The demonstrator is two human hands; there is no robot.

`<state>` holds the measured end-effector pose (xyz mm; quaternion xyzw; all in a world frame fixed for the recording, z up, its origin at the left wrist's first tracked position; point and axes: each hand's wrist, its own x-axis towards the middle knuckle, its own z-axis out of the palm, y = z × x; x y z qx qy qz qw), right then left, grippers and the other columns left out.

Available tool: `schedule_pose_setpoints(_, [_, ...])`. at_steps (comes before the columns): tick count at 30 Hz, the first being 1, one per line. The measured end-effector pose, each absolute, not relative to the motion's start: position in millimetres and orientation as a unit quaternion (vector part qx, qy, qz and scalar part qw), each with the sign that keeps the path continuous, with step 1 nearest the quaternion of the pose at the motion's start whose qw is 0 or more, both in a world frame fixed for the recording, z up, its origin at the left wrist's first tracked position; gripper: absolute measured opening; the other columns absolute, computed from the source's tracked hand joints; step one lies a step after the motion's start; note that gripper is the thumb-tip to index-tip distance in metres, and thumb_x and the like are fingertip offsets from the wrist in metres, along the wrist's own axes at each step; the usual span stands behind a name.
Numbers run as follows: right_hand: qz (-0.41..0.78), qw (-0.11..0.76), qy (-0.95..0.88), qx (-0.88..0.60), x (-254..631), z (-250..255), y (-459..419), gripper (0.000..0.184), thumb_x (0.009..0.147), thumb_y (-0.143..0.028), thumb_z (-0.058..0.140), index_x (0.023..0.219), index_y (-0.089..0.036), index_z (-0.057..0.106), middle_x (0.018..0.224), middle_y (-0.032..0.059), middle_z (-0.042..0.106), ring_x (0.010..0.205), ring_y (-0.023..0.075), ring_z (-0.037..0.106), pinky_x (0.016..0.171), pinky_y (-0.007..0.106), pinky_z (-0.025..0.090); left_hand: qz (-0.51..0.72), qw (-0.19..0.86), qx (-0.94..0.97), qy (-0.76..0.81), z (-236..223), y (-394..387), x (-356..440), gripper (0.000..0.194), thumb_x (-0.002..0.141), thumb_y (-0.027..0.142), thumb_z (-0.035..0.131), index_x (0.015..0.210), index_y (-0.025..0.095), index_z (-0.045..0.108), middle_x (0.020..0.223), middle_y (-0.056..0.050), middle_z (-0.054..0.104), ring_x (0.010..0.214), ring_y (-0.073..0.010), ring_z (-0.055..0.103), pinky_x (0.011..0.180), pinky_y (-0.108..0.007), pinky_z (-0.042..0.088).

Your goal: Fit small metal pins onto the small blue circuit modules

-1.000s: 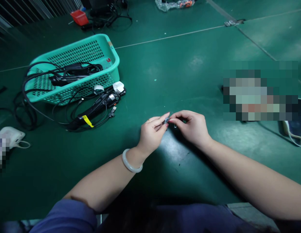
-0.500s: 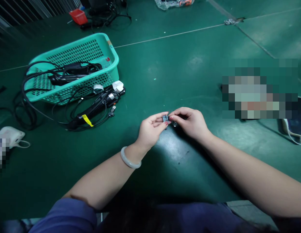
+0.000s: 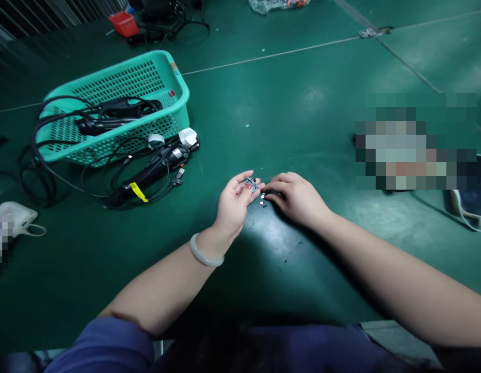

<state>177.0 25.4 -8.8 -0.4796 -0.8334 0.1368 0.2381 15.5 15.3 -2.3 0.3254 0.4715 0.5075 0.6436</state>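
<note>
My left hand [image 3: 233, 203] pinches a small grey-blue part [image 3: 251, 184] between thumb and fingers, a little above the green table. The part has slots or ribs, too small to make out its kind. My right hand [image 3: 298, 199] rests low at the table just to the right, its thumb and fingers apart. Beside those fingertips lie tiny white and dark bits [image 3: 262, 197], with no clear grip on any of them. A pale bangle [image 3: 203, 254] circles my left wrist.
A turquoise basket [image 3: 181, 103] with black cabled devices stands at the left. In front of it lies a black handheld device [image 3: 150, 173] with a yellow tag and cables. A white device [image 3: 18, 217] is at the far left, a dark-screened one [image 3: 473, 191] at the right.
My hands have moved apart. The left has shifted slightly left with the grey-blue part and tilted it; the right has left the part and lowered its fingertips to the table.
</note>
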Motion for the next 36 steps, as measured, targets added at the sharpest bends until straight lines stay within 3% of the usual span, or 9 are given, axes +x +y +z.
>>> schedule_pose_setpoints(6, [0.137,0.227,-0.828,-0.493,173,-12,32,0.013,0.082,-0.016,0.058,0.075,-0.017,0.069,0.084,0.0066,0.068,0.081,0.0202,0.059,0.075,0.033,0.048,0.514,0.64,0.323,0.471,-3,16,16,0.02,0.084,0.015,0.055,0.104,0.015,0.058,0.101,-0.007,0.067,0.091,-0.0126,0.067,0.095,-0.032,0.049])
schedule_pose_setpoints(14, [0.103,0.375,-0.791,-0.472,179,6,23,0.016,0.086,-0.018,0.054,0.08,-0.02,0.068,0.083,0.0051,0.066,0.078,0.0172,0.061,0.073,0.031,0.051,0.51,0.65,0.341,0.449,-9,17,15,0.025,0.075,0.022,0.069,0.098,0.016,0.062,0.096,-0.005,0.068,0.084,-0.012,0.066,0.086,-0.03,0.052])
schedule_pose_setpoints(24, [-0.02,0.323,-0.846,-0.423,175,11,17,0.027,0.091,-0.018,0.045,0.083,-0.02,0.071,0.083,0.0077,0.066,0.07,0.0168,0.052,0.063,0.032,0.046,0.502,0.653,0.387,0.414,-14,15,17,0.036,0.06,0.03,0.081,0.091,0.018,0.067,0.08,-0.002,0.069,0.069,-0.0086,0.062,0.074,-0.026,0.052])
schedule_pose_setpoints(36, [-0.039,0.304,-0.858,-0.412,178,14,17,0.027,0.09,-0.013,0.044,0.085,-0.02,0.069,0.084,0.0068,0.066,0.07,0.0169,0.05,0.064,0.032,0.044,0.494,0.667,0.367,0.42,-12,13,17,0.039,0.061,0.033,0.081,0.094,0.018,0.067,0.087,-0.004,0.07,0.078,-0.0114,0.065,0.075,-0.026,0.054])
